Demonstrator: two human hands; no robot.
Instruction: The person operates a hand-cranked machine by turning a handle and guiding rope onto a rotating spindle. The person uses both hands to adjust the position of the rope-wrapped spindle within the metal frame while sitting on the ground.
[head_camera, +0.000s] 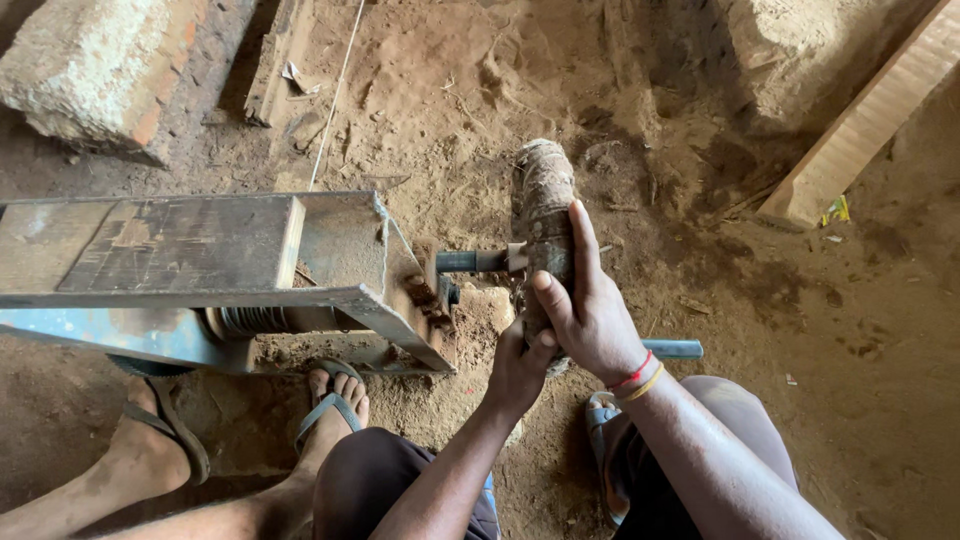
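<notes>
Setting: a rough, earth-floored work shed or building-site workshop — not a home interior. Evidence: bare packed dirt floor (820, 330), brown and littered with scraps; a rusty, dust-caked metal machine frame (200, 260) standing on the ground, with a projecting steel shaft (470, 261); a weathered brick-and-mortar block (110, 70) at upper left; a raw timber plank (870, 120) lying at upper right; a thin white string (335, 95) stretched across the soil — workers' feet in open sandals (330, 400) on the dirt.
</notes>
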